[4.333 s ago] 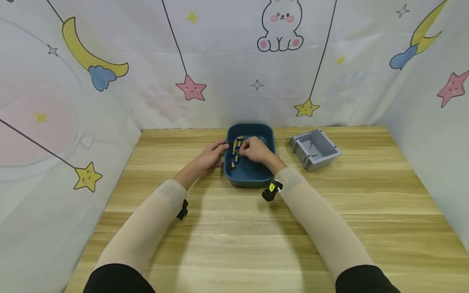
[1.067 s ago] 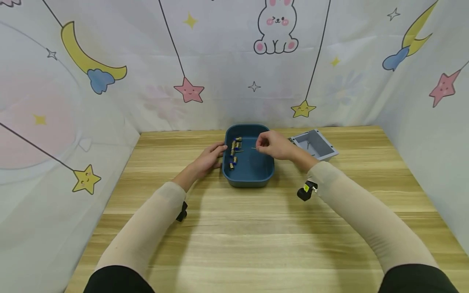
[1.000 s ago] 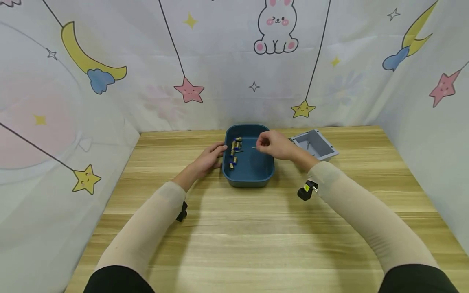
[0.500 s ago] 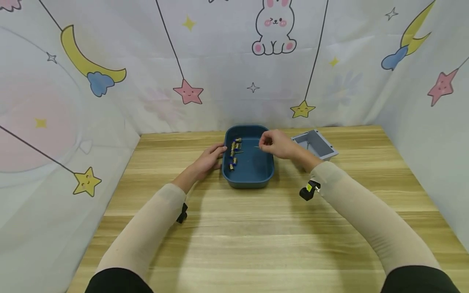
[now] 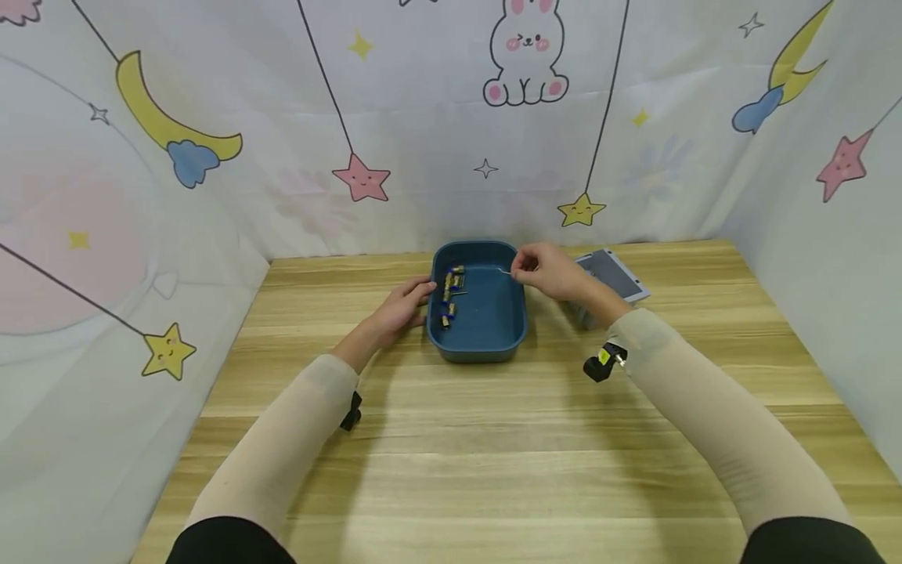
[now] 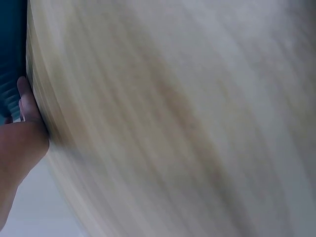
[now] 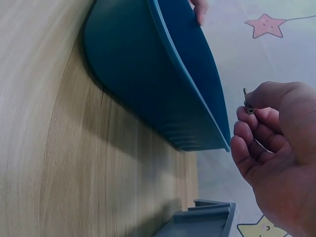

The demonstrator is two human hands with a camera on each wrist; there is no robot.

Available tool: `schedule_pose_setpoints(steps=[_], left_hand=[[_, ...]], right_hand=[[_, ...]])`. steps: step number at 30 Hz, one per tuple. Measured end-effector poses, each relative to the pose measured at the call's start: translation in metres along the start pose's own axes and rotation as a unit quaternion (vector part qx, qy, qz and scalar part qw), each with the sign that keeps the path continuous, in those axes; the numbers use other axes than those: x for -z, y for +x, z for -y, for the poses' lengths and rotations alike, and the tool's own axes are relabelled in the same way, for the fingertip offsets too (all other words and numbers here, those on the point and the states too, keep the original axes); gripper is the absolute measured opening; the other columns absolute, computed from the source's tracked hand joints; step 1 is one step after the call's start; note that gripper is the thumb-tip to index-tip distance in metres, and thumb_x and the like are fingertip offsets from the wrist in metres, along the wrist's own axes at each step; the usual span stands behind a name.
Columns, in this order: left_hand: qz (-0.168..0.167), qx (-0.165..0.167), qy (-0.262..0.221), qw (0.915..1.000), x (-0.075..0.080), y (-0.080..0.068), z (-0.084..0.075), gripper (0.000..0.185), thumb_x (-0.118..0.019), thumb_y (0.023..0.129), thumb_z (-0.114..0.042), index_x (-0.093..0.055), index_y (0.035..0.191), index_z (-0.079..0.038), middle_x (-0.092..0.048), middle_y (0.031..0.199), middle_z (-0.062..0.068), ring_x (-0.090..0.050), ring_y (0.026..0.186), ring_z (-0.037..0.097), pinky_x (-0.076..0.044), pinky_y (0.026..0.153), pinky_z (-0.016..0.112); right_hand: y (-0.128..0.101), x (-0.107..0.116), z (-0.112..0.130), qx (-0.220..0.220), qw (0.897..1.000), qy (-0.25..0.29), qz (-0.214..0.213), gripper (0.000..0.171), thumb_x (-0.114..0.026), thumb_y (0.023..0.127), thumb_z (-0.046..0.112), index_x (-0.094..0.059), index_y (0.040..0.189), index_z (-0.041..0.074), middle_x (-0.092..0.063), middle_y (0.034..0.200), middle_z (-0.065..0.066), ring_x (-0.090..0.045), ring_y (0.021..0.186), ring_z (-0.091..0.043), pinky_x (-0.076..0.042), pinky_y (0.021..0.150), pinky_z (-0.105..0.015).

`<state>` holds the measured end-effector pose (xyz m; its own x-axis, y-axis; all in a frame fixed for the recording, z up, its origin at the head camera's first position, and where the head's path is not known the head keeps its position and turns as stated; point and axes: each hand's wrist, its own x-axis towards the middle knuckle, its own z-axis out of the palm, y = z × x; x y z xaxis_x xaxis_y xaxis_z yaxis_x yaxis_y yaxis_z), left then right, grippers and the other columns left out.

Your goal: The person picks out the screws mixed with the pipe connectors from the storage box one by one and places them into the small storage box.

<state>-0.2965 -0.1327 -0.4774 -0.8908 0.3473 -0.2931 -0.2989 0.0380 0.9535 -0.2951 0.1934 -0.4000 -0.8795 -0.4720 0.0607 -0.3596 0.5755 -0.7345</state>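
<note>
1. R hand [image 5: 552, 272] is raised over the far right corner of the blue tray [image 5: 493, 345], thumb & forefinger pinching a thin metal pin/screw [image 5: 503, 271]. The pin's tip points left, above the tray's inside. Other fingers are curled in.
2. Wrist view shows the same: R hand's fingertips [image 7: 243, 129] pinch a small metal bit [image 7: 248, 106] beside the tray rim [image 7: 190, 74], not touching it.
3. L hand [image 5: 397, 307] rests on the table [image 5: 451, 470] against the tray's left wall, fingers fairly straight, touching the rim. It grips nothing. L wrist cam is blurred; only a thumb [image 6: 25, 101] against the tray's side can be made out.
4. Inside the tray, along the left wall: a cluster of small blue & brass fittings [image 5: 451, 291], w/ another thin pin lying just beside them.
5. Grey plastic box [image 5: 611, 274] sits on the table just right of the tray, partly behind the R hand & wrist.
6. Both forearms wear beige sleeves, w/ a small black cam strapped at each wrist.
7. Backdrop: pale cloth w/ bunny, moons, stars.
</note>
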Motion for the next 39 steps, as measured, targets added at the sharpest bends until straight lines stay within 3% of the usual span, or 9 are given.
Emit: schedule_pose_setpoints(steps=[9, 18, 32, 39], left_hand=[[-0.002, 0.0, 0.002, 1.0, -0.002, 0.002, 0.002, 0.065, -0.056, 0.112, -0.038, -0.033, 0.166, -0.012, -0.044, 0.162, 0.015, -0.047, 0.147, 0.028, -0.052, 0.11, 0.048], [0.001, -0.004, -0.008, 1.0, 0.0, 0.002, 0.002, 0.067, -0.056, 0.112, -0.037, -0.031, 0.167, -0.01, -0.04, 0.165, 0.015, -0.046, 0.148, 0.028, -0.053, 0.11, 0.047], [0.003, 0.001, -0.008, 1.0, 0.002, 0.001, 0.0, 0.068, -0.057, 0.111, -0.039, -0.03, 0.167, -0.01, -0.039, 0.166, 0.015, -0.044, 0.149, 0.027, -0.052, 0.111, 0.046], [0.002, 0.0, -0.011, 0.9999, 0.001, 0.001, 0.0, 0.069, -0.058, 0.111, -0.039, -0.03, 0.167, -0.01, -0.039, 0.166, 0.015, -0.045, 0.149, 0.027, -0.053, 0.109, 0.045]], right_hand=[[-0.005, 0.004, -0.005, -0.016, 1.0, -0.015, 0.0, 0.011, -0.064, 0.106, 0.011, -0.07, 0.105, 0.003, -0.068, 0.102, -0.011, -0.061, 0.093, -0.026, -0.05, 0.081, -0.04], [-0.007, 0.01, -0.007, -0.022, 1.0, -0.001, -0.005, 0.01, -0.063, 0.106, 0.009, -0.068, 0.104, 0.0, -0.067, 0.1, -0.011, -0.061, 0.093, -0.025, -0.051, 0.082, -0.037], [-0.019, 0.026, -0.019, -0.021, 0.999, -0.035, 0.0, 0.013, -0.062, 0.107, 0.011, -0.069, 0.107, 0.0, -0.068, 0.101, -0.013, -0.061, 0.093, -0.025, -0.051, 0.081, -0.039], [-0.027, 0.034, -0.023, -0.038, 0.998, -0.039, -0.017, 0.014, -0.062, 0.108, 0.013, -0.069, 0.106, 0.001, -0.068, 0.101, -0.012, -0.062, 0.093, -0.025, -0.051, 0.081, -0.039]])
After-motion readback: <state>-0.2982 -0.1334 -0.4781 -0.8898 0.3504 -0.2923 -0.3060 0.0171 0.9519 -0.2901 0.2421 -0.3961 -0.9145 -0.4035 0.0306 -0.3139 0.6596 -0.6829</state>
